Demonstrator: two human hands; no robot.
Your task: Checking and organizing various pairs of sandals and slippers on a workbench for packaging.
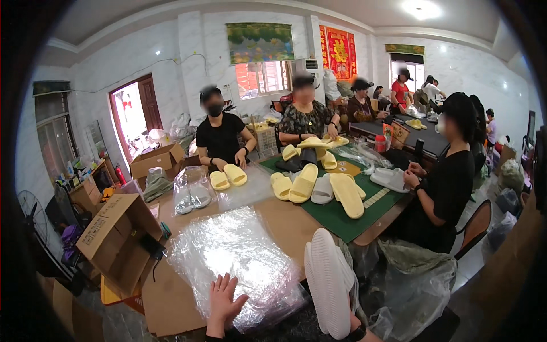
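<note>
My left hand [224, 301] lies with its fingers spread on a stack of clear plastic bags [219, 251] at the table's near edge. My right hand [356, 322] holds a pair of white slippers [325, 282] upright, one sole facing me. Its fingers are hidden behind the slippers; only the wrist area with a black band shows. Beyond the stack sits a bagged pair of grey-white slippers [192, 195]. Next to it, a co-worker in black has both hands at a yellow pair [229, 177].
More yellow slippers [303, 183] and a grey one [322, 189] lie on the green mat [336, 223]. An open cardboard box [118, 242] stands at the left. Loose plastic bags [407, 285] hang at the right. Co-workers sit around the table; one at the right handles a white slipper [391, 179].
</note>
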